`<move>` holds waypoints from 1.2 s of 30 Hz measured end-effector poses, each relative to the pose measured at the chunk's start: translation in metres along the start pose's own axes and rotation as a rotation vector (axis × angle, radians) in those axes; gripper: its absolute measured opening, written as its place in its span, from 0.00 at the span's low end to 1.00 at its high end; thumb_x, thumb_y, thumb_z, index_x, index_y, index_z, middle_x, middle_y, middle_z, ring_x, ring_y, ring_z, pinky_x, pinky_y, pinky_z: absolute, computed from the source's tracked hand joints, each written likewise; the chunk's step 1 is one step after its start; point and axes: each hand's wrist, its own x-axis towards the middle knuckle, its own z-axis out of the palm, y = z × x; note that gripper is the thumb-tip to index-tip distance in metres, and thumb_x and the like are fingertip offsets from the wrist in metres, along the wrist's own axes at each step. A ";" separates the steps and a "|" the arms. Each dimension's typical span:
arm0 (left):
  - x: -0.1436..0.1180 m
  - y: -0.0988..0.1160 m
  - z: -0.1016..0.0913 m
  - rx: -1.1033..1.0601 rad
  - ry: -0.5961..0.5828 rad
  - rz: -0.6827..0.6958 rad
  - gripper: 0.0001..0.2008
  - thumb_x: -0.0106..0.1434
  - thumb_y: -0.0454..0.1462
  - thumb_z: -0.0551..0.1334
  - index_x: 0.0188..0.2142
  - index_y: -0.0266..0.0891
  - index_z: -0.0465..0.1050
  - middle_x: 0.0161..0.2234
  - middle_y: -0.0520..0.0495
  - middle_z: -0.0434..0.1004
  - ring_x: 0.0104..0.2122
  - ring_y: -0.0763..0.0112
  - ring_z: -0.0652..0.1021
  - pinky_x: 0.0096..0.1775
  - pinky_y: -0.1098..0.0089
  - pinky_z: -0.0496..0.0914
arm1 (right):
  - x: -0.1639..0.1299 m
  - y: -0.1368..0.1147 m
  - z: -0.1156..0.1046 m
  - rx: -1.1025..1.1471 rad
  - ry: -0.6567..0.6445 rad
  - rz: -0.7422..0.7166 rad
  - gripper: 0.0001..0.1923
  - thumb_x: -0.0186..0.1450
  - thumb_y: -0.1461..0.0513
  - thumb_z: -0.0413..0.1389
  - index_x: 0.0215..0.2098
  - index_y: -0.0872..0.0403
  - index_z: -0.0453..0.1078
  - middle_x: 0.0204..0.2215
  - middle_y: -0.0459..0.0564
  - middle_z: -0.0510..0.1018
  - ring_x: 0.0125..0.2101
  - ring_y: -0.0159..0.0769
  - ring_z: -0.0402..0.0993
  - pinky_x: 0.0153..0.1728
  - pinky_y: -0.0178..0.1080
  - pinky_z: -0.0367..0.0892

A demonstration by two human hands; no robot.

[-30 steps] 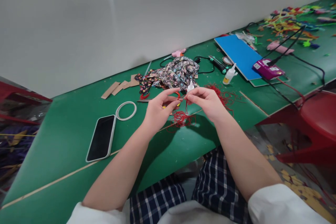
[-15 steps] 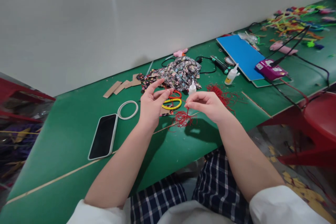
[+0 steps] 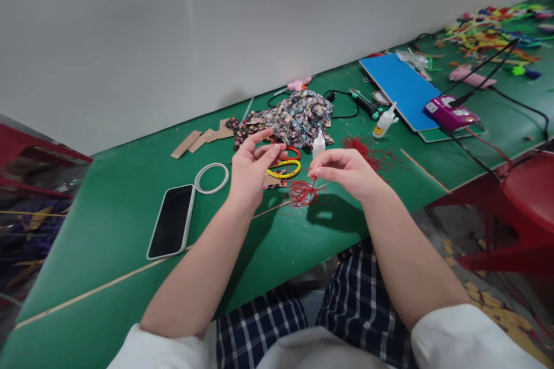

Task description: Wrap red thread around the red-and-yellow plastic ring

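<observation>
Between thumb and fingertips, my right hand pinches a red thread, from which a loose tangled bundle of red thread hangs just over the table. My left hand is raised opposite, its index finger lifted and its thumb closed against another fingertip. A thin strand of red thread appears to run from that pinch toward my right hand, though it is faint. Behind and between my hands lie scissors with red and yellow handles, partly covered by my left fingers. A white glue bottle stands just beyond my right fingertips.
More red thread lies behind my right hand. Around are crumpled floral fabric, a second glue bottle, a phone, a white ring, cardboard strips, a blue board and a corded purple power box.
My right hand and the hanging thread bundle have shifted very slightly right. My left hand stays nearly in place, its thumb a little higher. The camera view has moved slightly.
</observation>
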 end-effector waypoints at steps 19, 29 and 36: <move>-0.007 0.006 0.006 0.065 -0.061 -0.040 0.15 0.53 0.37 0.66 0.42 0.42 0.73 0.33 0.50 0.79 0.15 0.85 0.65 0.16 0.80 0.60 | 0.006 0.008 0.013 -0.015 -0.088 -0.023 0.08 0.53 0.56 0.63 0.26 0.53 0.73 0.29 0.46 0.78 0.44 0.36 0.72 0.49 0.41 0.62; -0.003 0.002 0.002 0.103 -0.085 -0.079 0.14 0.52 0.37 0.67 0.40 0.41 0.74 0.31 0.50 0.80 0.17 0.83 0.67 0.16 0.80 0.59 | 0.008 0.012 0.024 0.090 -0.044 0.058 0.10 0.52 0.56 0.64 0.27 0.54 0.74 0.27 0.46 0.78 0.28 0.29 0.72 0.33 0.35 0.66; 0.004 -0.003 -0.006 0.219 -0.186 -0.204 0.12 0.50 0.39 0.69 0.34 0.38 0.76 0.33 0.46 0.81 0.31 0.69 0.79 0.32 0.72 0.72 | 0.006 0.006 -0.001 -0.009 0.015 0.074 0.10 0.51 0.56 0.64 0.27 0.53 0.75 0.26 0.46 0.78 0.28 0.30 0.72 0.33 0.35 0.66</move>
